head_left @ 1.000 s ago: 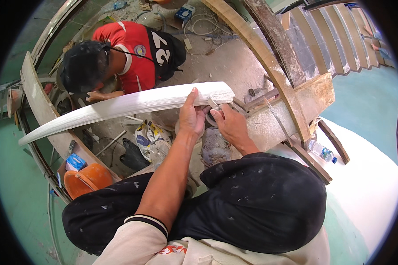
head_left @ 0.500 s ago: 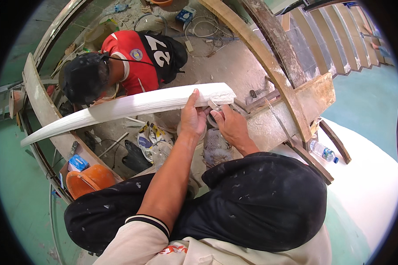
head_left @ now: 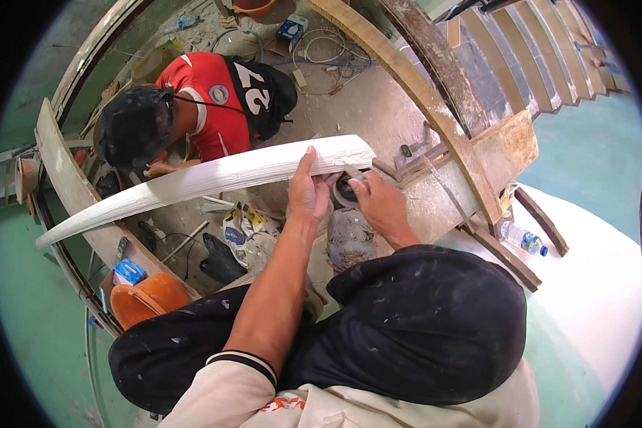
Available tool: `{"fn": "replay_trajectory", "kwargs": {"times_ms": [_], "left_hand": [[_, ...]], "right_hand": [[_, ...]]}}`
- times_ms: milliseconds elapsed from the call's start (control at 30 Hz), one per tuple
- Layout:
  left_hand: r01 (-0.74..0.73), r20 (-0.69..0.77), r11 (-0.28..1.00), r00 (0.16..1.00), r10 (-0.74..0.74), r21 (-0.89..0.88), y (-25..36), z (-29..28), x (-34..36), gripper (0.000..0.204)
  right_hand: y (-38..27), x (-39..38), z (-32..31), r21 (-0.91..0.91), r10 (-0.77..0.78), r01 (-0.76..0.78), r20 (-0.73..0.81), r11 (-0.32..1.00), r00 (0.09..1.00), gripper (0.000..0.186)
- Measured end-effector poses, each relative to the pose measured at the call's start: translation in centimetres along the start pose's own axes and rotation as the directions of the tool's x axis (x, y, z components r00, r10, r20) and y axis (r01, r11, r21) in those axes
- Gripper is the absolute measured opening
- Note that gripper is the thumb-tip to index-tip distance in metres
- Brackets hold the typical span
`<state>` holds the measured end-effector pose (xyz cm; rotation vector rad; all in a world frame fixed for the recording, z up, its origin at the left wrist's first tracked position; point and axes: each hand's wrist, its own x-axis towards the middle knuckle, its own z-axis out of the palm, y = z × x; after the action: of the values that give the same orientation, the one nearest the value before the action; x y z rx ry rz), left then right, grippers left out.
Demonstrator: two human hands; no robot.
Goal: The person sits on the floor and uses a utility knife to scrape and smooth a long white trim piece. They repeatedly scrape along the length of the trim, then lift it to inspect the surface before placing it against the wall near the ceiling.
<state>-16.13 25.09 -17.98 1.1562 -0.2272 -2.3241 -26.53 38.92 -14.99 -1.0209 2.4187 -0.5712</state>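
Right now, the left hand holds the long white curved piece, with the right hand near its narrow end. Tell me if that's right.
One thing is wrong: the head view shows the right hand near the broad end, not the narrow one. The left hand does hold the long white curved piece.

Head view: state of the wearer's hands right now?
Left hand: closed on the white curved strip, near its right end.
Right hand: closed on what looks like a small flat tool, mostly hidden.

Right hand [head_left: 384,205] masks much of its tool [head_left: 354,172] from me; near left, knee [head_left: 175,349] part-hides an orange bucket [head_left: 144,298]!
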Motion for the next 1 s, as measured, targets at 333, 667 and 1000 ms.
{"fn": "replay_trajectory", "kwargs": {"times_ms": [333, 667, 1000], "left_hand": [[0.015, -0.025, 1.0, 1.0, -0.015, -0.009, -0.4, -0.1, 0.5, 0.04], [0.001, -0.01, 1.0, 1.0, -0.001, -0.018, -0.1, -0.1, 0.3, 0.043], [0.017, -0.027, 1.0, 0.999, -0.017, -0.019, -0.3, 0.1, 0.1, 0.04]], "right_hand": [[-0.4, 0.1, 0.2, 0.051, -0.067, 0.067, 0.004, 0.996, 0.998, 0.037], [0.1, 0.3, -0.3, 0.065, -0.031, 0.034, -0.05, 0.997, 0.998, 0.037], [0.7, -0.4, -0.3, 0.091, 0.079, -0.076, -0.033, 0.993, 0.996, 0.04]]}}
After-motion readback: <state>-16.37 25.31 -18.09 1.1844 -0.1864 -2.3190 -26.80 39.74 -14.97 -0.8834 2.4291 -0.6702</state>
